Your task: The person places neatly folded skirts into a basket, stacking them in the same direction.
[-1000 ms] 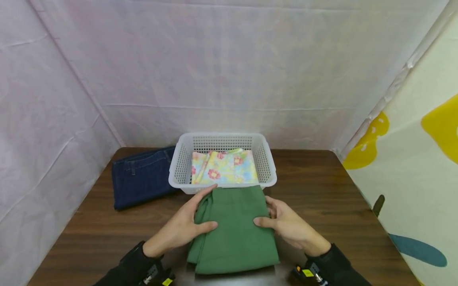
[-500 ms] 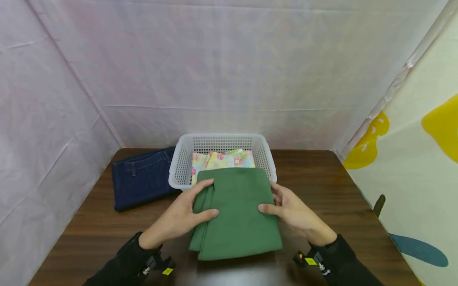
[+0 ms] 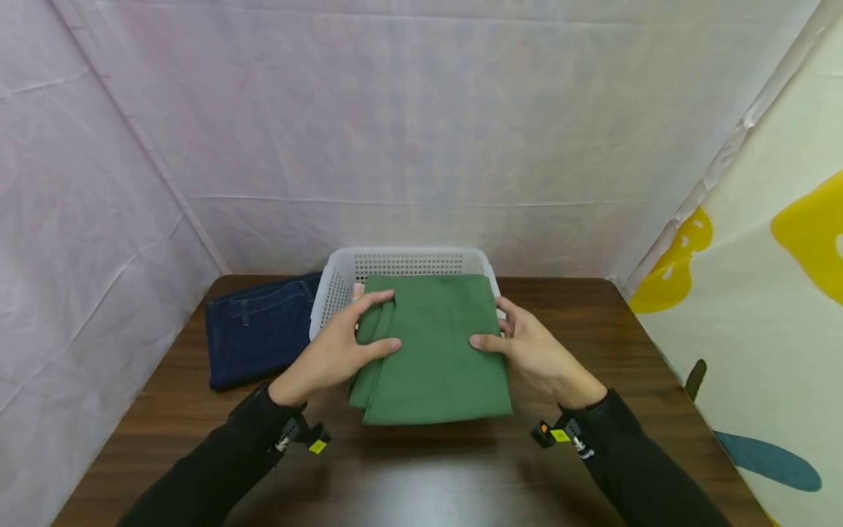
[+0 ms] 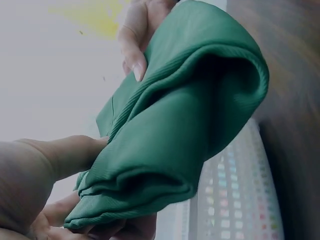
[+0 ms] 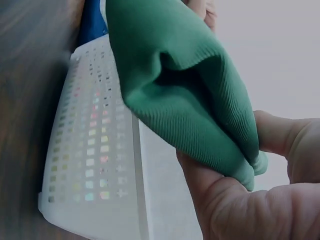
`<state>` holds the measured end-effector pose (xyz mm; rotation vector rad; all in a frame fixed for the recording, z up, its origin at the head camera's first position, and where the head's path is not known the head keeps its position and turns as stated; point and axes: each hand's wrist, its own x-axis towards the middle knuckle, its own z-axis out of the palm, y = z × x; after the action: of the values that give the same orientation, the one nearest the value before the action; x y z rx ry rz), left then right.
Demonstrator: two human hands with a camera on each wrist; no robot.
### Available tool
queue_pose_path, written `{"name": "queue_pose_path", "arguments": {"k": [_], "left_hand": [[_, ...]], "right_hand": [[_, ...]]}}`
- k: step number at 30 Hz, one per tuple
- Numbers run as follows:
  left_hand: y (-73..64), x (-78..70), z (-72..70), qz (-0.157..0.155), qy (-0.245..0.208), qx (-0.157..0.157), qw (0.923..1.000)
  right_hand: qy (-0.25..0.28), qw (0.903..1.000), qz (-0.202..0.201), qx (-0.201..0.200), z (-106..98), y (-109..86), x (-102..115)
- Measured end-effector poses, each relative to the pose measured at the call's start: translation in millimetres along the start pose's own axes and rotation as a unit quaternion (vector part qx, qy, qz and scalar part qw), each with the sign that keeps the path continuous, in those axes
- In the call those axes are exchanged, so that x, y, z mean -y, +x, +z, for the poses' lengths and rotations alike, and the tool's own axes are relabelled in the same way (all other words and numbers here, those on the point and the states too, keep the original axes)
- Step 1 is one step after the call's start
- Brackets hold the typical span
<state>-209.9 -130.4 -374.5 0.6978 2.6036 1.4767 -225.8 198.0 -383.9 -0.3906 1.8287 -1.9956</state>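
A folded green cloth garment (image 3: pixel 435 351) is held up between both hands, over the front of a white perforated basket (image 3: pixel 339 293). My left hand (image 3: pixel 339 348) grips its left side, thumb on top and other fingers under it, as the left wrist view shows. On the opposite side my right hand (image 3: pixel 536 351) pinches the edge, its thumb above and fingers below in the right wrist view. The layered folds (image 4: pixel 145 165) hang open toward the left wrist camera. Most of the flowered cloth (image 3: pixel 358 290) inside the basket is hidden behind the green garment.
Folded dark blue jeans (image 3: pixel 263 329) lie on the wooden table (image 3: pixel 573 307), left of the basket. A white fabric wall (image 3: pixel 421 146) rises behind the table, and a patterned sheet (image 3: pixel 757 329) hangs along the right side.
Both hands have carried the green garment forward and away from the table's front, from before the basket to above it. It now covers most of the flowered cloth. The jeans and basket stayed put.
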Motion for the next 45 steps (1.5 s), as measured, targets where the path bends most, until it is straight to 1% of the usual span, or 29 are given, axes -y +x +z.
{"name": "queue_pose_path", "arguments": {"k": [3, 7, 9, 13, 16, 20, 23, 26, 32, 36, 41, 45], "left_hand": [[12.8, 3.6, -4.1, -0.006, -0.013, -0.007, 0.9999], [29.2, 7.9, -9.0, -0.016, -0.046, -0.007, 0.9988], [37.1, 10.3, -11.9, -0.017, -0.053, -0.004, 0.9984], [51.7, 16.9, -19.4, -0.024, -0.047, -0.003, 0.9986], [60.7, 22.8, -25.8, -0.038, -0.049, -0.005, 0.998], [72.5, 29.0, -32.7, -0.049, -0.052, 0.001, 0.9974], [82.8, 31.7, -36.6, -0.05, -0.041, 0.005, 0.9979], [93.2, 34.5, -39.4, -0.054, -0.03, 0.002, 0.9981], [108.2, 40.2, -41.9, -0.081, -0.014, -0.007, 0.9966], [115.5, 43.1, -43.3, -0.089, 0.017, -0.011, 0.9958], [121.9, 48.9, -42.3, -0.095, 0.054, -0.016, 0.9939], [123.4, 54.2, -39.5, -0.107, 0.075, -0.007, 0.9914]], "right_hand": [[-0.012, 0.9998, 0.002, -0.016, -5.3, 12.1, 3.8], [-0.032, 0.9987, 0.01, -0.037, -12.0, 28.0, 8.6], [-0.04, 0.998, 0.016, -0.046, -15.3, 36.1, 11.2], [-0.04, 0.9978, 0.023, -0.047, -21.0, 54.7, 17.6], [-0.038, 0.9978, 0.03, -0.045, -24.2, 70.6, 21.9], [-0.047, 0.9961, 0.05, -0.055, -28.8, 88.7, 26.3], [-0.063, 0.9936, 0.066, -0.066, -32.1, 100.3, 28.8], [-0.083, 0.9911, 0.074, -0.073, -35.5, 111.1, 29.5], [-0.098, 0.9886, 0.089, -0.072, -42.0, 126.8, 27.1], [-0.112, 0.9857, 0.101, -0.075, -42.5, 133.5, 26.6], [-0.128, 0.98, 0.128, -0.081, -42.0, 143.2, 24.6], [-0.141, 0.9748, 0.156, -0.076, -41.9, 147.3, 21.9]]}}
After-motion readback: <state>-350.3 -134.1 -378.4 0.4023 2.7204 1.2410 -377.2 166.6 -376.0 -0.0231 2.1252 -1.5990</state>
